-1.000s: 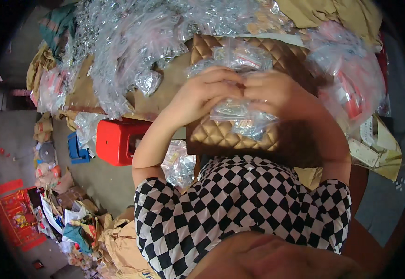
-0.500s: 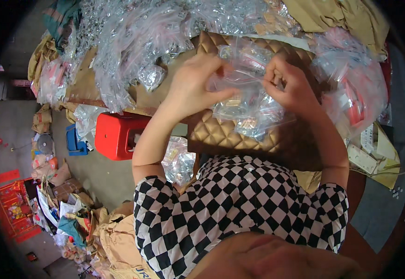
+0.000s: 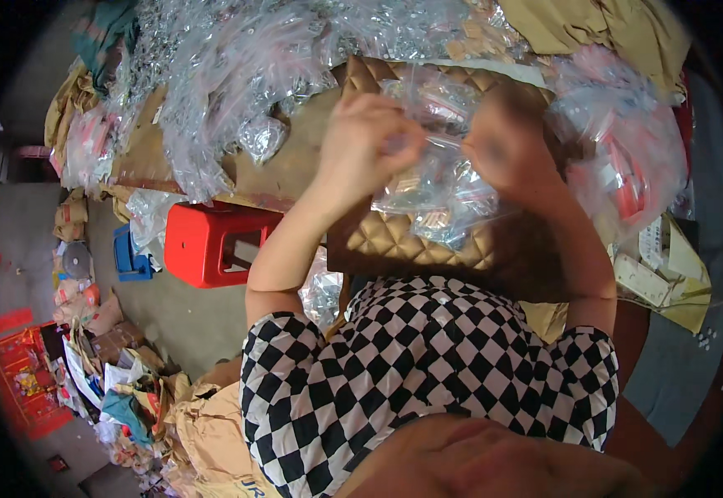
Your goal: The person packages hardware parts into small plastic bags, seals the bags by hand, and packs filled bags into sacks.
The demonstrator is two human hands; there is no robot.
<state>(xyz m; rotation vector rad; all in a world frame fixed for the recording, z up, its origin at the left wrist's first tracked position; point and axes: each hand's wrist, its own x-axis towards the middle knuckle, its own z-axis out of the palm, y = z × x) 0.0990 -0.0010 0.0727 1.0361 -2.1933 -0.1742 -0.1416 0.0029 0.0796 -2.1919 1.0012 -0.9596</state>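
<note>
Clear plastic zip bags [image 3: 436,207] with small metal-looking pieces inside lie on a brown quilted cushion [image 3: 378,236] in front of me. Above them, my left hand [image 3: 370,145] is closed, thumb and fingers pinching the left edge of a clear zip bag [image 3: 443,145]. Opposite it, my right hand [image 3: 506,145] is blurred by motion, with curled fingers pinched at the same bag's right edge. The bag's film is stretched between the two hands. More small bags with pink-red strips [image 3: 448,104] lie just beyond it.
A large heap of filled clear bags [image 3: 245,75] covers the table's far left. Another pile of bags [image 3: 627,141] sits at the right, near brown cloth [image 3: 602,33]. A red stool [image 3: 199,245] and a blue one [image 3: 131,253] stand left. Paper sacks [image 3: 220,440] crowd the lower left.
My left hand has gone from a wide spread of thumb and fingers to a closer pinch. The right hand has shifted slightly and is now blurred.
</note>
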